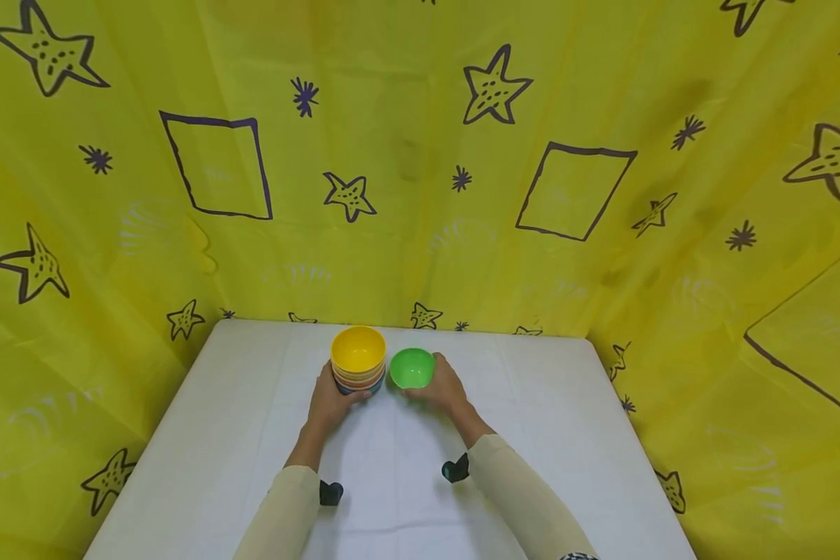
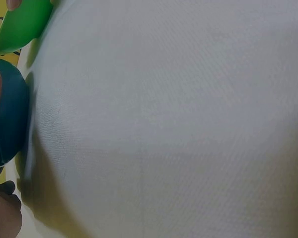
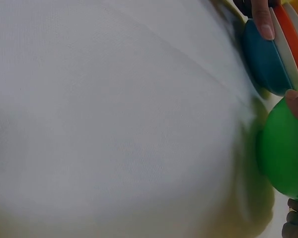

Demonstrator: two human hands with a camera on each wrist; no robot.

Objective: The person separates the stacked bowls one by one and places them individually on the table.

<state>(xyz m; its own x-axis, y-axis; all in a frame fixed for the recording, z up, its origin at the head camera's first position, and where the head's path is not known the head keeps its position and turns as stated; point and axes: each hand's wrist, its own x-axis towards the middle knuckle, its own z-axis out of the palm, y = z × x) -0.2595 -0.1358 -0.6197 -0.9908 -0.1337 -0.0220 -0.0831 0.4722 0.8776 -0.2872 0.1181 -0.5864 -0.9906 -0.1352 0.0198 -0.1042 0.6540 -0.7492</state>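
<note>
Even, soft light in the head view; both wrist views are dimmer and greyer.
On the white table (image 1: 210,467) the shadows have soft edges. A brownish shade spreads beside the green bowl (image 3: 283,153) in the right wrist view and near the blue bowl (image 2: 11,119) in the left, where the table border appears curved.

In the right hand (image 1: 442,386), the green bowl (image 1: 412,369) looks like smooth, slightly glossy plastic, as do the stacked bowls (image 1: 358,362) in the left hand (image 1: 332,403). Beneath both grips lies matt, finely textured white cloth (image 1: 392,482); beyond them, a thin, rippled yellow curtain (image 1: 399,257).
</note>
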